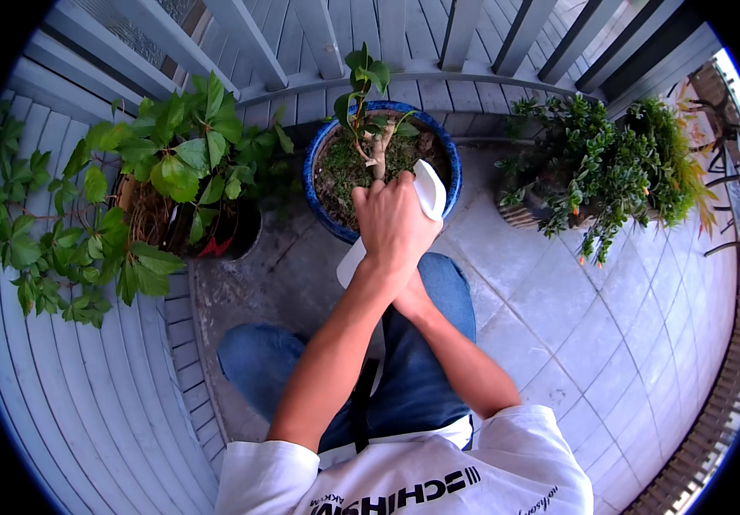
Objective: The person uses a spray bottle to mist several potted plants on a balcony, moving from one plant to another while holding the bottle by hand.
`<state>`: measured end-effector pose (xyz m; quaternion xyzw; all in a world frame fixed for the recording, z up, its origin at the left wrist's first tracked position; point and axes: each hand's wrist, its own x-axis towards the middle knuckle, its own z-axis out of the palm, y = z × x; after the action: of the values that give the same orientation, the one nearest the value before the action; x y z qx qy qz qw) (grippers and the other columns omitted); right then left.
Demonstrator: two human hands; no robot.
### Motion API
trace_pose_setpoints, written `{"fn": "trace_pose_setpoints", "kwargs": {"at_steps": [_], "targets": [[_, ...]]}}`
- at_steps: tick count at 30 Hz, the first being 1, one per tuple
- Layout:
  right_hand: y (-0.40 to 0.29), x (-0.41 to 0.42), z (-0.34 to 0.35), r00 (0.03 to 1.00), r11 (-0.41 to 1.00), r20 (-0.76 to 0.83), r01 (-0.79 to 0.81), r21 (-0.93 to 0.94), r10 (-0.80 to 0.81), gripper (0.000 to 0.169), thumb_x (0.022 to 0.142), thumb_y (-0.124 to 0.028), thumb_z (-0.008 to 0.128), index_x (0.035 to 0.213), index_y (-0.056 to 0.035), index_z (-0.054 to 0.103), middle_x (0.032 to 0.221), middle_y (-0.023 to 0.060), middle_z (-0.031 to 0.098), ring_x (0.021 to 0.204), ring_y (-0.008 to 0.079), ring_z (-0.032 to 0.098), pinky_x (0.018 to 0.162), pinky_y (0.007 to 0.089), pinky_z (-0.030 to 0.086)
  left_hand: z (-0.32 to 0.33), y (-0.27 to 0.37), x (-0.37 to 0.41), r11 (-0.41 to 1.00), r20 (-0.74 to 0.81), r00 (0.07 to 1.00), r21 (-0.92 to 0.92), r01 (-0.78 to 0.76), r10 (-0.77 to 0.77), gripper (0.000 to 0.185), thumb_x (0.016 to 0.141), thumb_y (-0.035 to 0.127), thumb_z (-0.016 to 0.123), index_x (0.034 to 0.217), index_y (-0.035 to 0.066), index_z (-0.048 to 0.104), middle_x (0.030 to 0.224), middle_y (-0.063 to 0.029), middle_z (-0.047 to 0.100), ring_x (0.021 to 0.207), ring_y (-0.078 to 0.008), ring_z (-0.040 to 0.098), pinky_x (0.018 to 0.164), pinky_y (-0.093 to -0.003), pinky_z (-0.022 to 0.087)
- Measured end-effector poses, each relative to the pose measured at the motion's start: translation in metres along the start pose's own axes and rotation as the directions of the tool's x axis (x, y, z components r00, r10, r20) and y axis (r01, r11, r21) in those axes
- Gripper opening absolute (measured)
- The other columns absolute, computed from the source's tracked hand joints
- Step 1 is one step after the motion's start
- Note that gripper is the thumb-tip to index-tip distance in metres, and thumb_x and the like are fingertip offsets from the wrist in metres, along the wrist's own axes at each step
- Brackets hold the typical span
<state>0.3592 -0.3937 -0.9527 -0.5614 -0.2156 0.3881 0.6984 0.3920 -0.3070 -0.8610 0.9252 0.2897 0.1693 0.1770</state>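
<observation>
My left hand (394, 215) is closed in a fist over the front of a blue glazed plant pot (454, 167), its knuckles by the base of a small tree's pale trunk (379, 151). A smooth white object (431, 190), seemingly plastic, sticks out on the hand's right side. Another white part (349, 262) shows lower left, by the wrist; the hand hides whether they join. My right forearm (454, 357) crosses beneath the left one, and my right hand (412, 296) is mostly hidden there, so its fingers do not show. Moss and soil fill the pot.
Leafy climbing plants (180, 161) spill from pots on the left, beside a grey slatted wall (41, 386). Bushy potted plants (592, 158) stand at the right on grey tiles (557, 309). A grey slatted railing (392, 32) runs behind the blue pot. My bent knees (447, 283) are close in front.
</observation>
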Motion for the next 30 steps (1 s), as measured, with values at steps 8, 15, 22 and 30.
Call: {"fn": "trace_pose_setpoints", "kwargs": {"at_steps": [8, 15, 22, 30], "targets": [[-0.01, 0.01, 0.007, 1.0, 0.997, -0.002, 0.014, -0.073, -0.014, 0.054, 0.083, -0.016, 0.071, 0.129, -0.0004, 0.049, 0.125, 0.0092, 0.058, 0.117, 0.0189, 0.054, 0.1, 0.0358, 0.043, -0.01, -0.014, -0.006, 0.991, -0.03, 1.0, -0.13, -0.004, 0.0, 0.017, 0.073, 0.022, 0.068, 0.076, 0.006, 0.063, 0.063, -0.0168, 0.064, 0.059, -0.0341, 0.063, 0.071, -0.0405, 0.042], [0.01, 0.009, 0.018, 0.993, 0.993, 0.12, 0.025, -0.116, -0.011, 0.062, 0.079, -0.018, 0.076, 0.131, -0.0008, 0.046, 0.124, 0.0122, 0.059, 0.115, 0.0208, 0.056, 0.099, 0.0376, 0.044, -0.016, -0.047, -0.009, 0.975, 0.053, 0.995, -0.202, 0.091, -0.082, 0.024, 0.087, 0.03, 0.064, 0.086, 0.006, 0.064, 0.073, -0.0155, 0.067, 0.07, -0.0364, 0.065, 0.074, -0.0446, 0.045], [0.0, 0.006, 0.025, 0.993, 0.905, 0.08, -0.044, -0.423, 0.086, 0.079, 0.072, -0.043, 0.082, 0.127, 0.0021, 0.047, 0.113, 0.0216, 0.063, 0.105, 0.0314, 0.064, 0.091, 0.0408, 0.05, -0.027, -0.08, -0.022, 0.728, 0.192, 0.946, -0.604, 0.324, -0.262, 0.023, 0.083, 0.021, 0.068, 0.086, -0.002, 0.067, 0.072, -0.0164, 0.067, 0.068, -0.0275, 0.067, 0.063, -0.0386, 0.051], [-0.016, 0.007, 0.031, 0.96, 0.904, 0.275, 0.166, -0.393, -0.057, 0.088, 0.077, -0.047, 0.079, 0.137, 0.0009, 0.037, 0.124, 0.0251, 0.055, 0.115, 0.0363, 0.057, 0.097, 0.0427, 0.045, -0.083, -0.093, -0.019, 0.5, 0.252, 0.954, -0.813, 0.299, -0.162, 0.017, 0.089, 0.018, 0.067, 0.093, 0.002, 0.063, 0.084, -0.0023, 0.065, 0.079, -0.0088, 0.058, 0.074, -0.0252, 0.045]]}}
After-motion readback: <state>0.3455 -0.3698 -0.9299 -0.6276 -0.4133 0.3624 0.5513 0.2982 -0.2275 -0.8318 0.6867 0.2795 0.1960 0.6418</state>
